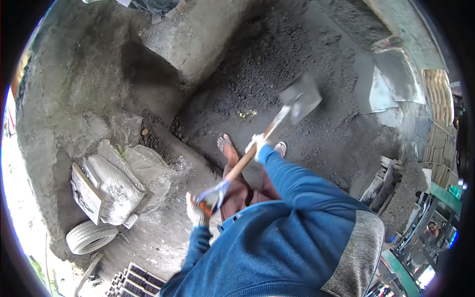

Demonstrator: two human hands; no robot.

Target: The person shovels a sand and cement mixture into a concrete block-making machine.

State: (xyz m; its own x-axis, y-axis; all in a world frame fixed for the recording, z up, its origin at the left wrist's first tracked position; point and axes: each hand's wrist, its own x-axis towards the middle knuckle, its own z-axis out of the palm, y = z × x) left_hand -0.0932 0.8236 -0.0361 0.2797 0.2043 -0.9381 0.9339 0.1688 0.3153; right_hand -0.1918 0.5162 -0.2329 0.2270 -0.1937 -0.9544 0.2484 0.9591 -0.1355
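Note:
A shovel with a wooden shaft [241, 165] runs slantwise across the view in front of my legs. My left hand [197, 212], in a pale glove, is closed around the orange grip at its handle end. Farther up, my right hand [258, 144], also gloved, wraps around the shaft close to the metal socket. The grey shovel blade [302, 98] is blurred and overlaps the dark loose material [267, 59] on the ground beyond my feet. No heaped load shows on the blade.
A rough concrete wall [208, 39] bounds the dark pit on the left. Stacked sacks [116, 188] and a tyre [92, 237] lie at lower left, near dark bricks [136, 282]. Machinery [420, 237] stands on the right, below bundled slats [439, 148].

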